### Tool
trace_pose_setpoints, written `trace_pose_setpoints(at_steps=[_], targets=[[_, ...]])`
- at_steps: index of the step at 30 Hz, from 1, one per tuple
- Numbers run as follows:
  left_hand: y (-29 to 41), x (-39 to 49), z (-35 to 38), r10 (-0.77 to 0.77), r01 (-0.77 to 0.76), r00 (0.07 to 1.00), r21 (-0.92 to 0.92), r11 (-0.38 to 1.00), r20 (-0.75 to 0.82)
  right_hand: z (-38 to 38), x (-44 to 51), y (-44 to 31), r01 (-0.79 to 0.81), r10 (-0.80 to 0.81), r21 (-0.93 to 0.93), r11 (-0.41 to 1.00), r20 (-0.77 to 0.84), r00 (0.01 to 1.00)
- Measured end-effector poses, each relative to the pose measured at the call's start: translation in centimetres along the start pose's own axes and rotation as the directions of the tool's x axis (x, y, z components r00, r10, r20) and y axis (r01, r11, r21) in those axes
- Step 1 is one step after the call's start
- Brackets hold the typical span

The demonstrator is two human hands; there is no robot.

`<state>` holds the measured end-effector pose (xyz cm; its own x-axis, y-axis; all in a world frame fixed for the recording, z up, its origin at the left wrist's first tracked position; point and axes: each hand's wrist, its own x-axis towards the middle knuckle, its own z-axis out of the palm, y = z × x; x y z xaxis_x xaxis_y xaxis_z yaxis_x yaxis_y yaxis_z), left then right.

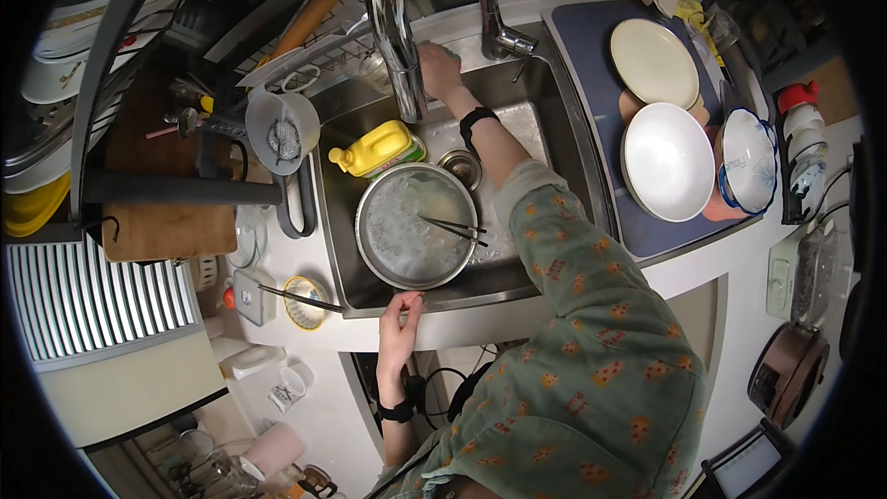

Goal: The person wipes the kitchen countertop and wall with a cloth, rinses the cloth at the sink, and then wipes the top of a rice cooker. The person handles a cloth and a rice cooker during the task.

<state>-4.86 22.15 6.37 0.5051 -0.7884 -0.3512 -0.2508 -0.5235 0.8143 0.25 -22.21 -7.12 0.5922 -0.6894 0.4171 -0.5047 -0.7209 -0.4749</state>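
My right hand (pixel 439 71) reaches past the chrome faucet (pixel 398 48) to the sink's back edge, with something green at its fingers; its grip is partly hidden. My left hand (pixel 400 322) rests at the front rim of the steel sink (pixel 443 301), fingers bent close together; whether it holds anything is unclear. Between the hands, a round metal basin (pixel 402 235) of sudsy water stands in the sink with dark chopsticks (pixel 454 227) leaning in it. A yellow plastic detergent bottle (pixel 381 147) lies behind the basin, beside the drain strainer (pixel 460 168).
Right of the sink, a dark mat (pixel 589 48) bears a cream plate (pixel 655 62), a white bowl (pixel 668 161) and a blue-rimmed dish (pixel 748 161). At left are a patterned bowl (pixel 303 308) with chopsticks across it, a hanging strainer cup (pixel 260 128) and a dish rack (pixel 180 186).
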Motion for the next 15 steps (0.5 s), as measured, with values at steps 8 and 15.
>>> trace_pose_setpoints(at_steps=[8, 15], targets=[[0.9, 0.9, 1.0, -0.006, 0.005, 0.999, 0.031, 0.999, 0.038, -2.7, -0.5, 3.6, -0.21, 0.197, -0.287, 0.935, -0.075, 0.978], [-0.4, -0.3, 0.3, -0.065, 0.064, 0.997, 0.018, 0.998, 0.043, 0.3, 0.7, 1.0, -0.191, 0.183, -0.202, 0.961, -0.059, 0.981]])
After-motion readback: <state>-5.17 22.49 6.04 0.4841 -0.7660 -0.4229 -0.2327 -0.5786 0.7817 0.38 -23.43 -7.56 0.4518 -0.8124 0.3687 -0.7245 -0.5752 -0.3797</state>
